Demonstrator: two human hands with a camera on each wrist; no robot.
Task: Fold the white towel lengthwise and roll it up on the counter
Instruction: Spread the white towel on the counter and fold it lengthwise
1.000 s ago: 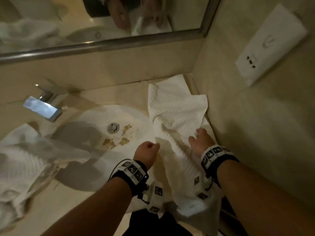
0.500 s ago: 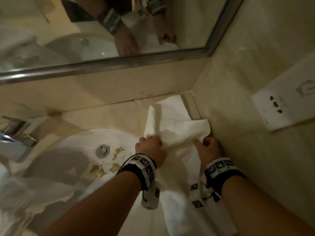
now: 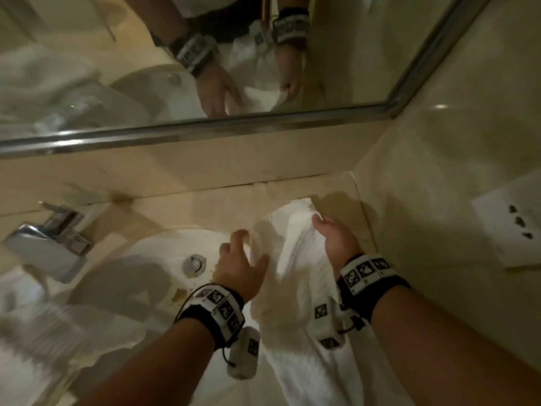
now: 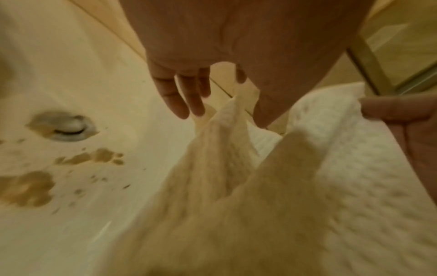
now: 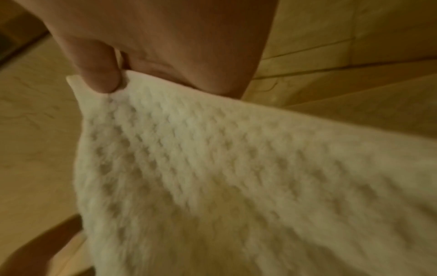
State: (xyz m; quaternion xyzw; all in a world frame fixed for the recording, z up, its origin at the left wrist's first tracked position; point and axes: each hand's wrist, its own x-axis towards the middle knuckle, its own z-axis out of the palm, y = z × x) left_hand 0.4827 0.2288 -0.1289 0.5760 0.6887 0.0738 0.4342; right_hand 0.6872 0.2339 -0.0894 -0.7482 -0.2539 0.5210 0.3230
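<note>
Here, midway through the lengthwise fold at a bathroom counter. Lifted off the stone at its far end, draped back toward the near edge along the right-hand wall, just beside the sink: the white towel. Pinching its left edge between thumb and forefinger, other fingers loosely straight: the left hand. Pinching the far right corner, thumb pressed down on the weave: the right hand. Held apart, with the cloth sagging in a trough between them.

Judged to be the fold step, not yet closed; no rolling begun. Next, probably: bring one long edge across to meet the other, lay the strip flat on the counter clear of the basin, smooth out the sag, then roll from one short end. Calls for matched edges along the whole length, hard to check where the near end drops out of sight below the frame.

By count: two hands, each with one tagged wristband; one towel in hand; one further heap of white cloth at far left, too blurred to tell whether one piece or more; one sink with one drain and several brown stains; one tap; one mirror; one wall plate on the right.
</note>
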